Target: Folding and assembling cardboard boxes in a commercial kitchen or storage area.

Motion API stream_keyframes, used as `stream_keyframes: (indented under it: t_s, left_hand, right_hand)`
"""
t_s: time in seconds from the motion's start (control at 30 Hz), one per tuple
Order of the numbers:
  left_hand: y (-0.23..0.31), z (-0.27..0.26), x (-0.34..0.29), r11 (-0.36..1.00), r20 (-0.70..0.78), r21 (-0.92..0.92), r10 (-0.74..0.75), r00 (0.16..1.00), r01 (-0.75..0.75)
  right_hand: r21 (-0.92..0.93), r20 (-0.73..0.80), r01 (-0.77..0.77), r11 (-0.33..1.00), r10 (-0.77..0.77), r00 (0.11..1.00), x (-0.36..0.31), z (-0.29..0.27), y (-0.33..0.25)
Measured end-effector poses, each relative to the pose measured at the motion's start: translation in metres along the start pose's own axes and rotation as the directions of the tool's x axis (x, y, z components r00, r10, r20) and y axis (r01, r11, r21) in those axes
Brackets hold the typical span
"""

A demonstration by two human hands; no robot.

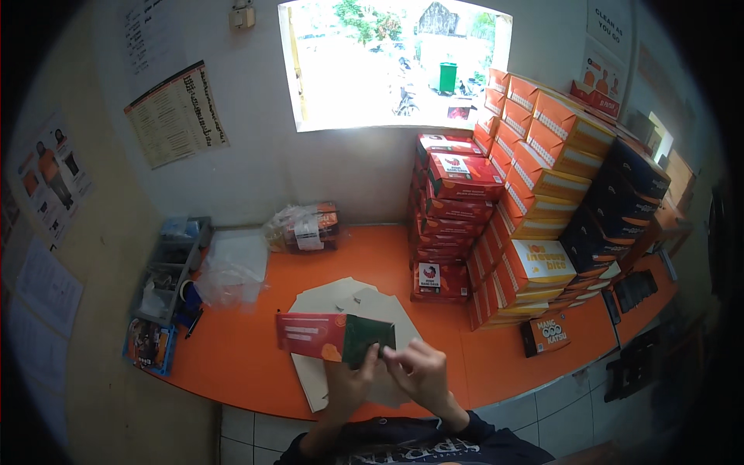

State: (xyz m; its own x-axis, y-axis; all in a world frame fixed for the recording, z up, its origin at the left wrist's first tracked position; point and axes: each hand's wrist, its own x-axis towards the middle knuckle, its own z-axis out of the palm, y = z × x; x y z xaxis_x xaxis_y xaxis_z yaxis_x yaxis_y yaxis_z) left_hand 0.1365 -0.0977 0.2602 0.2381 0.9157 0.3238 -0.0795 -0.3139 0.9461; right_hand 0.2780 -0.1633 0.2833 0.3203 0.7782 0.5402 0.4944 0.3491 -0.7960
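Note:
My left hand (pixel 349 387) grips a flat printed carton (pixel 311 335), its left part red and its right part dark green, from below, with the thumb on the green part. The fingers of my right hand (pixel 422 373) are curled and pinched at the carton's right edge; whether something small is between them is hidden. Under both hands lies a pile of cream cardboard sheets (pixel 314 387) with uneven edges, and a small grey scrap (pixel 357 300) rests on it.
Red boxes (pixel 439 280), orange boxes (pixel 535 267) and dark blue boxes (pixel 604 231) stand stacked at the right. At the left are a grey organizer (pixel 155 279), a blue basket (pixel 151 345) and clear plastic (pixel 225 279). A wrapped bundle (pixel 306 229) sits by the back wall.

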Motion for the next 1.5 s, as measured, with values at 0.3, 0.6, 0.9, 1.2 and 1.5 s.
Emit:
stream_keyframes:
  t_s: [0.3,0.6,0.9,1.2,1.5]
  left_hand:
    - [-0.013,-0.023,-0.026,0.958,0.276,0.274,0.002,0.961,-0.081]
    - [-0.01,-0.015,-0.019,0.99,0.269,0.141,-0.053,0.962,0.016]
    - [0.007,-0.013,-0.028,0.962,0.607,0.246,-0.246,0.755,0.115]
    - [0.08,-0.045,0.028,0.978,0.921,-0.115,0.039,0.388,0.175]
    - [0.04,-0.036,0.014,0.797,0.508,0.447,0.147,0.849,-0.405]
  right_hand:
    - [0.182,0.141,-0.123,0.976,0.097,0.985,-0.024,0.001,0.005]
    - [0.375,0.165,-0.395,0.839,0.359,0.919,-0.014,0.003,0.0]
    - [-0.163,0.704,-0.085,0.983,0.177,0.688,0.041,-0.05,0.005]
    - [0.392,0.787,0.058,0.918,-0.367,0.496,0.05,-0.059,-0.017]
    - [0.351,0.625,-0.201,0.914,-0.069,0.778,0.017,-0.04,0.005]
